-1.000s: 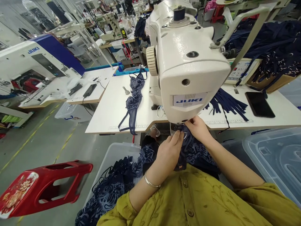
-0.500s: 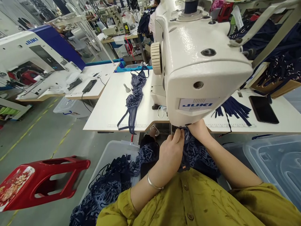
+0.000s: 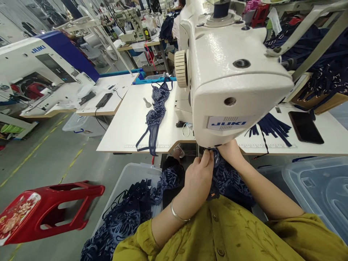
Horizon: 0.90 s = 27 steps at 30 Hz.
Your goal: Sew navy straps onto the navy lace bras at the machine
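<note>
Below the head of a white sewing machine (image 3: 241, 87), my left hand (image 3: 199, 177) pinches the edge of a navy patterned bra (image 3: 231, 177). My right hand (image 3: 231, 152) is on the same bra, further right; its fingertips are hidden behind the machine head. The bra hangs down into my lap, and the needle area is out of sight. On the white tabletop to the left lies another navy patterned bra (image 3: 157, 108), stretched out lengthwise, with a small grey tool (image 3: 147, 102) beside it.
A clear bin (image 3: 130, 170) at my left is heaped with navy bras (image 3: 122, 217). Navy strips (image 3: 273, 128) and a black phone (image 3: 306, 127) lie on the table's right side. A red stool (image 3: 54, 210) stands on the left floor; a clear plastic lid (image 3: 320, 192) is at right.
Both hands stay nearly in place on the bra under the machine head. The whole view has shifted very slightly; nothing else visibly moved.
</note>
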### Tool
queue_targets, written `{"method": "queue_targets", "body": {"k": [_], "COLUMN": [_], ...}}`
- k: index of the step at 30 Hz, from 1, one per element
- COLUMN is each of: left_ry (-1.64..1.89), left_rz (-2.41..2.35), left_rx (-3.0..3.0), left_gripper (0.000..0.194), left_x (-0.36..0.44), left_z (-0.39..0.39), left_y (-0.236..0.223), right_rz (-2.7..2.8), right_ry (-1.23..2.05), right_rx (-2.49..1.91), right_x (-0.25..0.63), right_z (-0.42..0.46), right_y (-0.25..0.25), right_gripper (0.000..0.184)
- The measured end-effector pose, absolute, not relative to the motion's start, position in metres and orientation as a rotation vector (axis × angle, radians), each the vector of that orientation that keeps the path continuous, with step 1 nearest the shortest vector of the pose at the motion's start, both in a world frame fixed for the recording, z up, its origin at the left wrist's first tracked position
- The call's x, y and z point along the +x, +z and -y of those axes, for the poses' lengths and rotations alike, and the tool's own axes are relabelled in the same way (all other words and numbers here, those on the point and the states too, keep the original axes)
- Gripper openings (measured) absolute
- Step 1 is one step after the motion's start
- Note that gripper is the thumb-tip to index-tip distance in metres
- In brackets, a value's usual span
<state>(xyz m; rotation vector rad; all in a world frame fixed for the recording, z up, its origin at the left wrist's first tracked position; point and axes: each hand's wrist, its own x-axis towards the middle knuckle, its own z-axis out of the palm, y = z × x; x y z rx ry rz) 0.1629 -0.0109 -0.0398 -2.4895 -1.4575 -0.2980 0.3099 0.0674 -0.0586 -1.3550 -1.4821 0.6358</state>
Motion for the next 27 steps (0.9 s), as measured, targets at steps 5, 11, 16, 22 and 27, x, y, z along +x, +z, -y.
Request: {"method": "queue_targets", "body": {"k": [5,11,16,22,27], "left_ry": [-0.319,-0.314,-0.282,-0.272,-0.285], "left_rz": [1.451,1.456,1.47,1.472,1.481], "left_rx": [-2.493,-2.501,-2.51,-2.539,-2.508], "left_gripper": [0.044,0.044,0.044,0.045,0.043], "left_x": [0.1626,0.1619,0.1618,0.1615,0.1606], "left_z": [0.0107,0.0103,0.0107,0.0111,0.0114], "left_y": [-0.0404,-0.04,-0.0388,-0.0374,-0.0393], "right_rz": [1.471,1.492,1.514,1.51,1.534], "right_ry": [0.646,0.643,0.643,0.647,0.658], "right_rx": [-1.363,-1.356,-1.343,-1.323,-1.341], "right_x": [0.3092,0.3104,0.3112,0.3113,0.3118], "right_z": [-0.0668,-0.0669,-0.067,-0.0678,-0.068], "right_y": [-0.0563,-0.0565,-0.0558,-0.0564,-0.0579], "right_gripper": [0.023,0.026,0.029,0.032,0.034]}}
